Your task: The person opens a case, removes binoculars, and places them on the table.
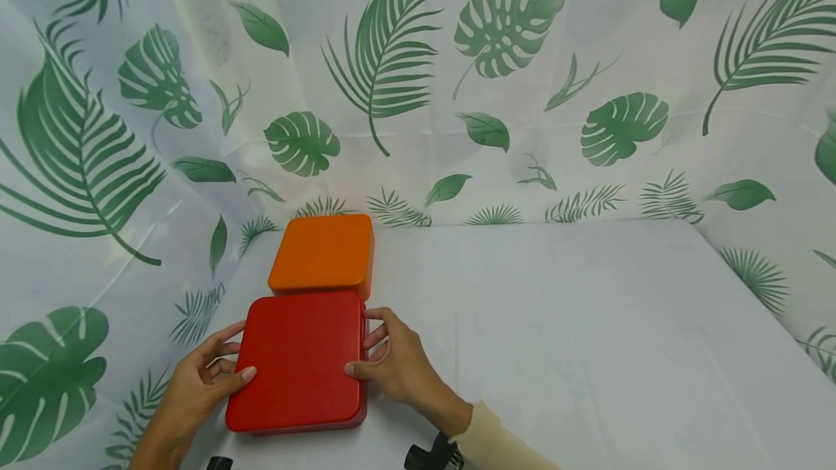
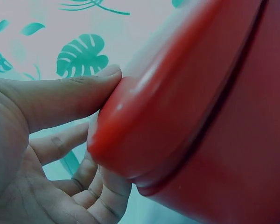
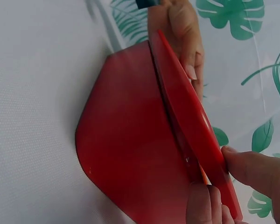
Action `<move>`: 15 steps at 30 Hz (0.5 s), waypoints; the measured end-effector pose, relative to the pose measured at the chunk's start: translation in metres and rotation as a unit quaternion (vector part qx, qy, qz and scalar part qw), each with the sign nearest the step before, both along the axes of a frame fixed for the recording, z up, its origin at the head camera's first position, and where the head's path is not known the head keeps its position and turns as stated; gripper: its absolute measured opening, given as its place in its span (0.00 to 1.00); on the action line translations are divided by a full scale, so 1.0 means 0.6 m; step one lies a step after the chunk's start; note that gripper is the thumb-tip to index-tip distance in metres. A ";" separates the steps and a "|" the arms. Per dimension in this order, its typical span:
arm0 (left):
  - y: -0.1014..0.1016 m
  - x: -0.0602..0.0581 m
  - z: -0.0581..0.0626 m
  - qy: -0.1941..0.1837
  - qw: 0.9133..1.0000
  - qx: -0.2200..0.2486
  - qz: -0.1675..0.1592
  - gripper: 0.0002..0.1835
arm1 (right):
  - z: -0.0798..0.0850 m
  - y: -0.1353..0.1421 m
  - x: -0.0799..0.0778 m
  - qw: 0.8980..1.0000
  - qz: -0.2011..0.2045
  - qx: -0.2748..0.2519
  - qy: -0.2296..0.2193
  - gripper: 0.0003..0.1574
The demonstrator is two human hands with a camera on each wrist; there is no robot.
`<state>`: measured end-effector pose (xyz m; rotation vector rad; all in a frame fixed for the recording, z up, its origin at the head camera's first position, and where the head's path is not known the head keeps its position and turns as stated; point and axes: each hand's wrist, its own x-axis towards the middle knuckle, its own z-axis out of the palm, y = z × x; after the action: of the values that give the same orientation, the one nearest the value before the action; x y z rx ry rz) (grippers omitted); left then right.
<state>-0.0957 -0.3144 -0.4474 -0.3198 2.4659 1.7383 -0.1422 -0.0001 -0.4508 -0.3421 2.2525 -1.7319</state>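
A red rectangular box with rounded corners sits on the left part of the table, its smooth lid [image 1: 300, 361] facing up. My left hand [image 1: 189, 394] grips the lid's left edge, thumb on top and fingers below. On the opposite edge, my right hand [image 1: 398, 357] pinches the lid between thumb and fingers. From the right wrist, the lid [image 3: 191, 112] looks tilted, with a wedge-shaped gap between it and the box body [image 3: 126, 135]. A dark seam separates lid and body [image 2: 228, 154] in the left wrist view. The inside of the box is hidden.
Right behind the red box lies a smaller orange box [image 1: 323, 256]. White cloth [image 1: 555, 339] covers the table. Leaf-printed curtains [image 1: 405, 78] hang at the back and both sides. Black wrist gear [image 1: 431, 454] shows at the bottom edge.
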 end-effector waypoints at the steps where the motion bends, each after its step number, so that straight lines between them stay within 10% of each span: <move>1: 0.001 0.001 0.001 -0.001 1.000 -0.003 0.001 0.43 | 0.001 0.001 0.000 1.000 0.000 0.000 -0.001 0.48; 15: 0.023 0.011 0.024 -0.007 0.999 -0.040 0.017 0.46 | 0.023 0.020 0.005 1.000 0.003 -0.002 -0.007 0.50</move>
<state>-0.0893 -0.3005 -0.4331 -0.3825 2.5381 1.6471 -0.1389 0.0121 -0.4370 -0.3372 2.2366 -1.7294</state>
